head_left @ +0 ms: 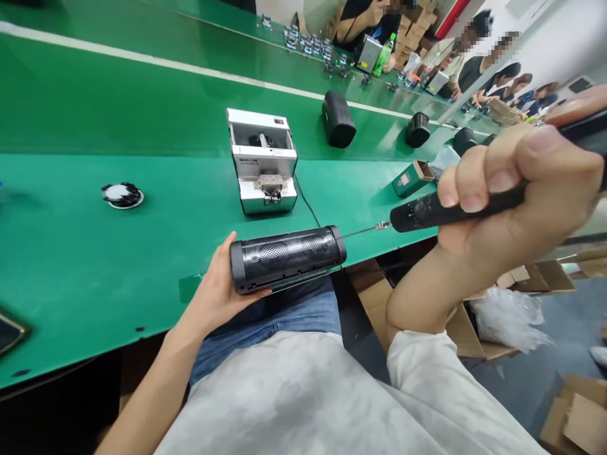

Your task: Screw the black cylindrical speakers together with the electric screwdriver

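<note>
Nearest me, the right hand (531,170) is wrapped firmly around the driver (422,213), fingers curled closed. Its back end runs out of the right edge, so I can't see how the grip finishes.

The left hand (219,284) is partly open, cupping the left end of the black casing (289,258), one digit on the far side and another along the bottom. The casing lies across the near edge of the table (165,265); I can't tell whether the edge bears any of its weight.

The bit (360,234) reaches the casing's right end, and I judge the step to be driving a screw there. I'd line the bit up with the casing's long axis, push evenly and brace from the left palm so nothing twists or slips. That end face is turned from me: screw, hole and true contact are hidden.

Beyond, the silver machine (263,167) stands with its inside shadowed. A dark object (10,333) is cut off at left. Farther back, the co-workers' hands are too small to read.
</note>
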Demonstrator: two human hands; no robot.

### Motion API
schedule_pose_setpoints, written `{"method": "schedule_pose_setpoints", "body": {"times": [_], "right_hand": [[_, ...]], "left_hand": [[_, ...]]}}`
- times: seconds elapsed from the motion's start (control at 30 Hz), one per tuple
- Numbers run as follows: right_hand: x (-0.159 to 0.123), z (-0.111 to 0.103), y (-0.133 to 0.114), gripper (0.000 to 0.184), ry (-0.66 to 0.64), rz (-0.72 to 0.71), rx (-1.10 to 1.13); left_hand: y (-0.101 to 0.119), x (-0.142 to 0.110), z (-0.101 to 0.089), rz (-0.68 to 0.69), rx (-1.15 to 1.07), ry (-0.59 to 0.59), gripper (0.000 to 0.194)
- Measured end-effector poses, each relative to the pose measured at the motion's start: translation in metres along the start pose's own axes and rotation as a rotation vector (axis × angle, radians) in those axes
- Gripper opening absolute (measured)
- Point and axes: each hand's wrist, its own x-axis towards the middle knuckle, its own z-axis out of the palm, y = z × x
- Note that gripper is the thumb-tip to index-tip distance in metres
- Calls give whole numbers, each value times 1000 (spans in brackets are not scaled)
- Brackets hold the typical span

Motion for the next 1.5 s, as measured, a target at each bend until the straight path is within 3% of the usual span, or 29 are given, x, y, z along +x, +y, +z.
{"method": "schedule_pose_setpoints", "body": {"times": [0.1, 0.2, 0.3, 0.4, 0.53, 0.67, 0.77, 0.97, 1.2, 1.33, 1.43, 1.5], "right_hand": [[11, 28, 25, 13, 192, -221, 155], [34, 71, 69, 14, 320, -355, 268], [59, 112, 121, 15, 269, -319, 311], [72, 131, 151, 34, 125, -230, 255], [70, 125, 136, 25, 95, -278, 188], [55, 124, 121, 20, -142, -186, 226], [38, 136, 133, 36, -247, -141, 209], [20, 157, 149, 43, -213, -119, 181], [22, 156, 157, 51, -216, -75, 152], [20, 136, 138, 35, -224, -45, 182], [17, 101, 94, 17, -217, -10, 219], [12, 72, 58, 16, -160, 9, 212]], "left_hand": [[-1, -1, 0, 15, 4, 10, 126], [0, -1, 0, 29, 15, 15, 123], [2, -2, 0, 22, 24, 9, 124], [3, -3, 1, 12, 13, 2, 125], [3, -3, 2, 19, -10, -16, 129], [1, -1, 2, 30, -26, -25, 132], [1, -2, 2, 35, -33, -24, 132], [1, -4, 2, 14, -51, -30, 132], [4, -2, 1, 22, -40, -25, 130], [4, 0, 0, 39, -18, -26, 131], [4, 1, -1, 63, -13, -16, 130], [3, 1, -1, 73, -8, -6, 129]]}}
